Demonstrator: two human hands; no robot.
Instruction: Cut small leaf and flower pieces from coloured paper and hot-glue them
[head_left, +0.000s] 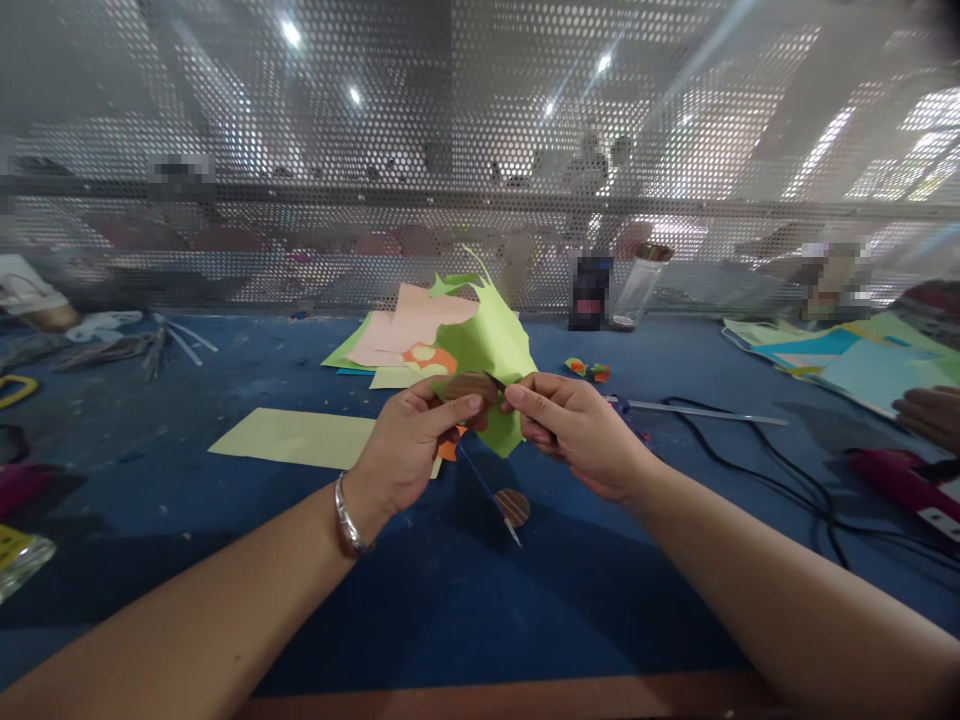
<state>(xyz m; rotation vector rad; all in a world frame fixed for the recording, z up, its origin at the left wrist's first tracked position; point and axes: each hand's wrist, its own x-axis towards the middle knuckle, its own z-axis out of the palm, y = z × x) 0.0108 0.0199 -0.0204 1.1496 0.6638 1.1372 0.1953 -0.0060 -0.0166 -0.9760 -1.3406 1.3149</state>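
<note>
My left hand (409,430), a silver bangle on its wrist, is closed on a brown striped cardboard piece (469,387). A large light-green paper sheet (491,335) with a jagged cut edge rises behind and between my hands. My right hand (570,420) is closed in a pinch at the sheet, close to the cardboard's right end. A small dark part shows at those fingertips; I cannot make out what it is. Below my hands, a blue pen with a pale tip (491,492) lies against a round brown cardboard disc (516,507).
Pink paper (409,315) and a pale-green strip (300,437) lie on the blue table. Small orange-green paper pieces (587,370) and a clear bottle (641,290) stand further back. At right are a magenta glue gun (896,480), its black cable and another person's hand (926,415).
</note>
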